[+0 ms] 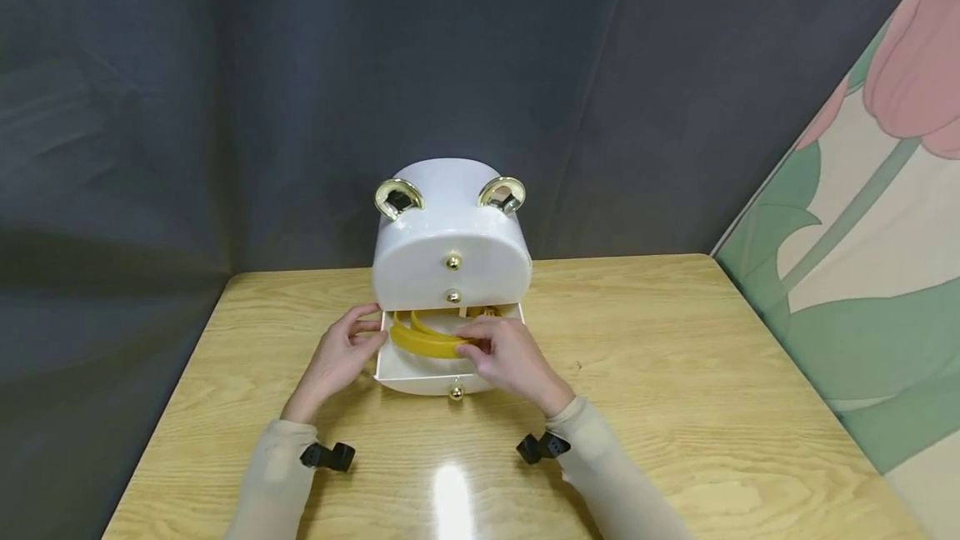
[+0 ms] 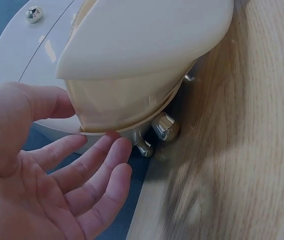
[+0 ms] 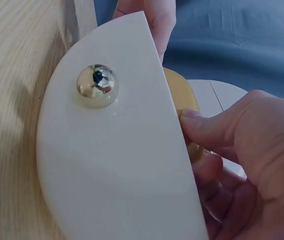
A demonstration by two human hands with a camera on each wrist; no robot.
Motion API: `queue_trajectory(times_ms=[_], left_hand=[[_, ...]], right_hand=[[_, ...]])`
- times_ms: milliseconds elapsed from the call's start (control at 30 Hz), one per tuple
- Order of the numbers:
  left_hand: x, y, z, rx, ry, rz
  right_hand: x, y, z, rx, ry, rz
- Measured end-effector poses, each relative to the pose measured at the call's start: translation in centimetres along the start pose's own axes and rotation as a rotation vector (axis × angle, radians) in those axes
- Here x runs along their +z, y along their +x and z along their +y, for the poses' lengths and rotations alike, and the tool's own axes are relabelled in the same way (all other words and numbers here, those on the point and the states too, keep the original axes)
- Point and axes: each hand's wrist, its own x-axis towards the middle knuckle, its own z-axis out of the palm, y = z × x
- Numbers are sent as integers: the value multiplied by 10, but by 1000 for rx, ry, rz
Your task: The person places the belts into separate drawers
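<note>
A white rounded box (image 1: 450,219) has its lowest drawer (image 1: 416,385) pulled out. Inside the drawer is a curved yellow band (image 1: 423,345), like a headband. My right hand (image 1: 517,358) pinches the band's right end between thumb and fingers, and in the right wrist view the drawer front hides part of the grip. By the drawer's left wall is my left hand (image 1: 336,358), its fingers spread and loosely bent. In the left wrist view, the left thumb (image 2: 47,102) rests at the drawer's side, and the palm holds nothing.
Small brownish things (image 1: 486,312) lie at the drawer's back right, partly hidden. Gold knobs (image 1: 453,262) stick out from the box front, and two gold-rimmed ears (image 1: 502,193) rise on top. A dark curtain (image 1: 300,107) hangs behind the wooden table (image 1: 637,357).
</note>
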Motion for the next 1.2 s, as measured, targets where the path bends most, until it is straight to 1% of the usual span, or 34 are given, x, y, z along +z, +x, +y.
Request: queue_trajectory(times_ms=[67,200,233,333,433,467,533,633,733,833,967,1000,1200], left_hand=[[0,0,0,6,-1,-6],[-1,0,0,14,-8,-17],[-3,-1,0,14,-6,-18],[-8,-3,-1,17,5,-12],[-11,-4,-3,16,16,9],[-11,-4,-4,14,20,12],[-9,-3,-4,13,19,7],[-6,-1,-5,26,18,-16],[-4,1,-4,36,20,-8],[-3,1,-2,30,23,-7],[-1,0,-3,23,19,-25],[0,0,-3,21,20,-25],[0,-2,0,20,30,-18]], right_hand=[[0,0,0,24,-13,0],[-1,0,2,99,-11,-20],[-1,1,2,110,-7,-28],[0,5,1,121,-3,-52],[3,7,1,123,10,-76],[3,7,1,135,18,-83],[3,7,1,184,35,-84],[2,4,2,243,52,-68],[0,4,4,258,70,-66],[-4,1,5,279,136,-110],[-9,-3,9,292,210,-187],[-10,-3,10,274,207,-200],[-13,-1,13,166,73,-260]])
